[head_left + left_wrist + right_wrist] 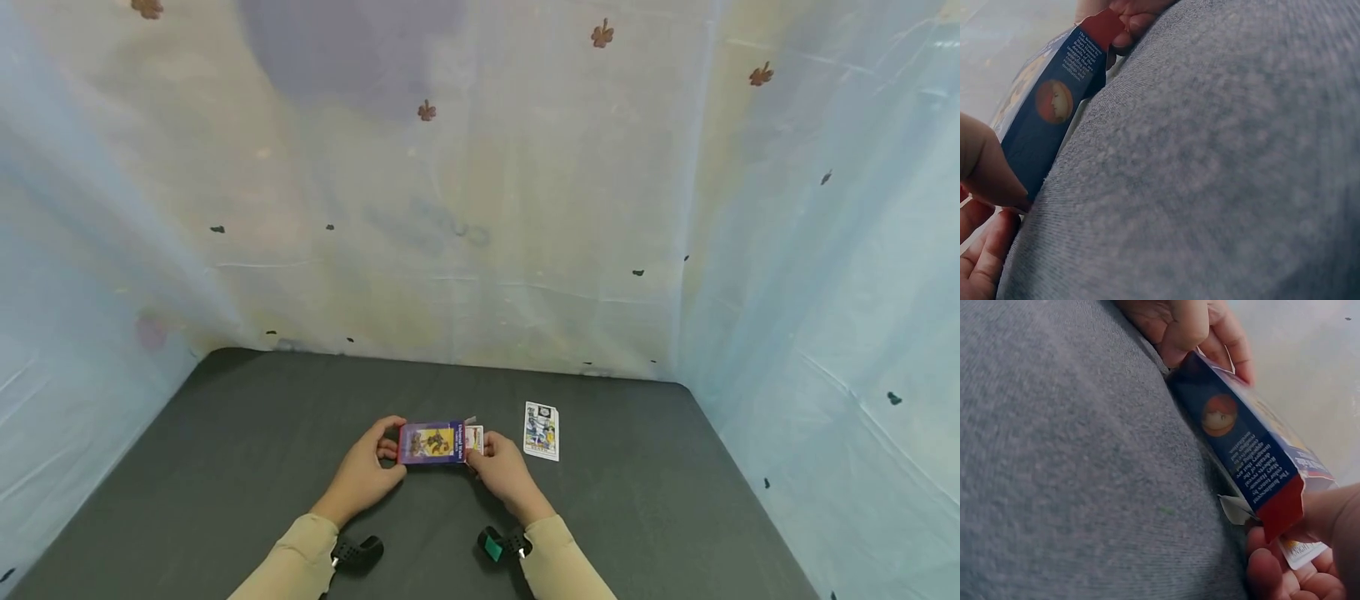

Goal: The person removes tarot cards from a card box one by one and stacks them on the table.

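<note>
A purple-and-blue card box (432,442) with a yellow picture lies sideways on the dark cloth-covered table. My left hand (367,462) grips its left end between thumb and fingers. At the open right end, a card (475,437) sticks partly out, and my right hand (506,473) pinches it. The right wrist view shows a white card edge (1304,553) between the right thumb and fingers, beside the box's red flap (1282,509). How many cards are inside is hidden. In the left wrist view, the left thumb (997,165) presses against the box's blue side (1054,125).
Right of the right hand lies a small stack of picture cards (541,431), slightly fanned. The grey table (637,517) reaches back to a pale plastic curtain (525,208) that also hangs along both sides. Each wrist wears a black strap mount (358,552).
</note>
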Demonstrator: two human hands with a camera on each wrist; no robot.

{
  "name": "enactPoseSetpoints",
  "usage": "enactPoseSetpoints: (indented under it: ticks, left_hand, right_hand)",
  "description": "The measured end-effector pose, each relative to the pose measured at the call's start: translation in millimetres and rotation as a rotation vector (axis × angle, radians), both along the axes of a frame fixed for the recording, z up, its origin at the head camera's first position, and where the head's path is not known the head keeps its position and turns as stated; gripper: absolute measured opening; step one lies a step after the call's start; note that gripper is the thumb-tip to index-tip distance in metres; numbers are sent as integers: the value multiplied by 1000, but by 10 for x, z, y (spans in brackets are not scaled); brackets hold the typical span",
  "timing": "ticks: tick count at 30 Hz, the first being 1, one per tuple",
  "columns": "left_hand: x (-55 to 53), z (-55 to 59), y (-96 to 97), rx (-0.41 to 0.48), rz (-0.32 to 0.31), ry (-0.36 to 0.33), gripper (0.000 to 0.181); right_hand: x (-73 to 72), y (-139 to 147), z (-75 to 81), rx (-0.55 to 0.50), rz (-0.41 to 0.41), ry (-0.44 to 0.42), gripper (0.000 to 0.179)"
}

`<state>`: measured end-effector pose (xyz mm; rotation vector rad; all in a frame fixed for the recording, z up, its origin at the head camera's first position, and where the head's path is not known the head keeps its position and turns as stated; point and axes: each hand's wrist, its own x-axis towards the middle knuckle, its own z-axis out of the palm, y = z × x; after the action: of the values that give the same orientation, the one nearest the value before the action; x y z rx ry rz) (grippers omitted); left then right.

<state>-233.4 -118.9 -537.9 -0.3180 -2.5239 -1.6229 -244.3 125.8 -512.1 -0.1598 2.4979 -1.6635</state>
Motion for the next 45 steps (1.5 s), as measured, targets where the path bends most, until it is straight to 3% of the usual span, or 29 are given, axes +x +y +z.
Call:
enactPoseSetpoints:
  ticks: [11,17,25,36,45]
  left_hand:
    - [-20,-15,14,-14,17,-1,65]
    - [-4,-49,-9,-3,40,-18,65]
    - [-13,-28,-9,-8,45,-23,66]
    - [-15,-73,-8,-13,40,-15,66]
    - [-29,-65,-22,3,44,-14,66]
  right_hand:
    - [48,-15,-9,-60,-112,25,18]
    - [69,0,15,-146,-136,19,32]
    - [74,108,66,-141,-250,99,34]
    - [32,267,122,-208,-244,98,37]
    - [13,419,201,-87,-297,119,46]
